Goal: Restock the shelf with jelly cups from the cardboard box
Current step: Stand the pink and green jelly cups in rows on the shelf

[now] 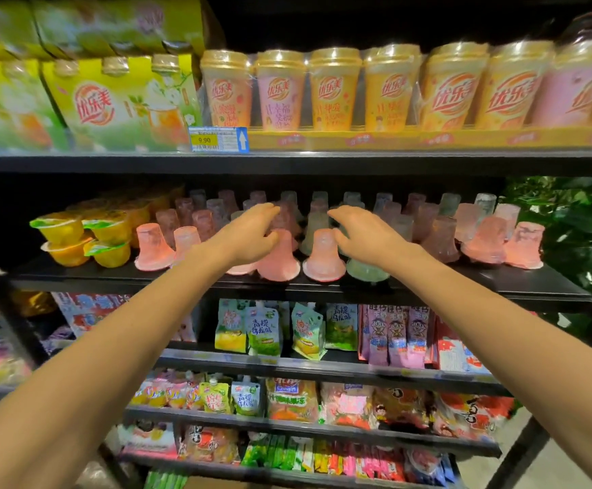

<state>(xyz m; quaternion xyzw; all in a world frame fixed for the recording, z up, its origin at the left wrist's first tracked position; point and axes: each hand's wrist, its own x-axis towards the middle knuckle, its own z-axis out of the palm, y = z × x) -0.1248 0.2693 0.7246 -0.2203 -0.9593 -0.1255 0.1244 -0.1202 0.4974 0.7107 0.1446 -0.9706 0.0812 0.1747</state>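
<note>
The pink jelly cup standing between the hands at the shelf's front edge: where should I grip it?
Pinch the pink jelly cup by its narrow upper part, coming from the front and above. It stands inverted, wide rim down, with neighbours close on both sides, so the flared base offers the fingers no room.

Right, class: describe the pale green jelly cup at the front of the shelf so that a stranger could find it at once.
Find the black middle shelf, crowded with upturned bell-shaped translucent jelly cups. Along its front edge, look just under the right hand. There sits the pale green jelly cup, the only green one in a front row of pink cups.
</note>
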